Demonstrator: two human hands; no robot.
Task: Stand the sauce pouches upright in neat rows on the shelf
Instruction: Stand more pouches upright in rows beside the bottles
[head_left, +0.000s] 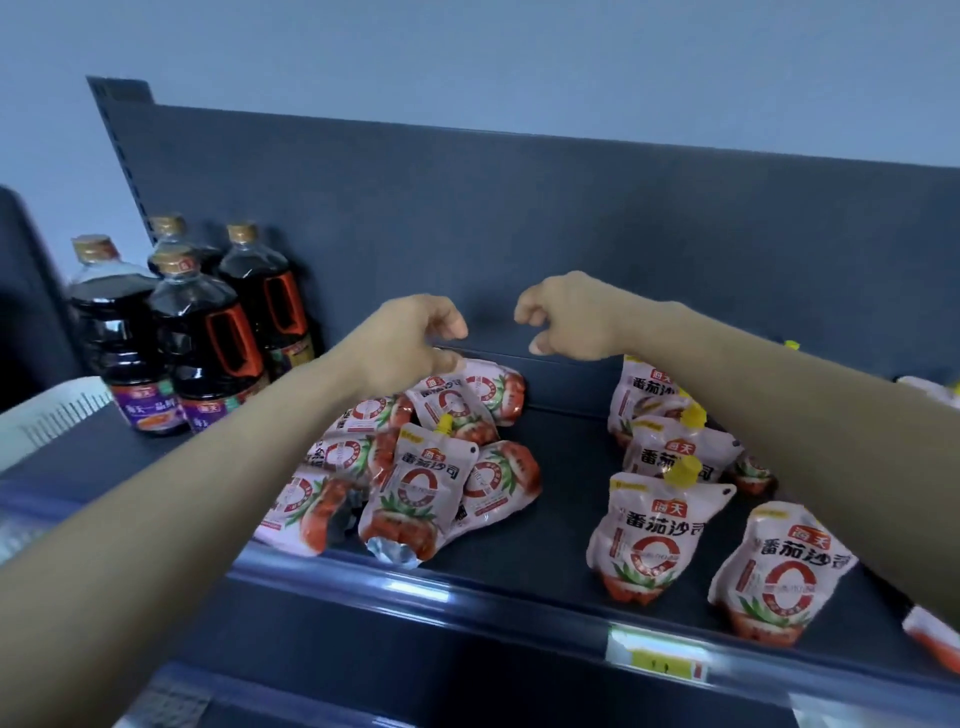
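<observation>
Glossy film pouches, pink and red, part heaped and part stood on a dark shelf.

A heap of sauce pouches (415, 467) is seen tumbled at the middle-left of the matt dark shelf (550, 525), while standing pouches (649, 535) are ranged in rough rows at the right, well apart from the heap. Each is judged soft, light and slippery, bulged at the base and flat at the sealed top, where a stiff yellow spout cap (683, 470) is fitted. A hold at the upper corners beside that cap is advised, with the base settled flat. The left hand (410, 332) is curled over the back of the heap; whether a pouch is pinched cannot be told. The right hand (571, 322) is loosely curled, with nothing held. Dark bottles (208, 332) are stood at the left.
</observation>
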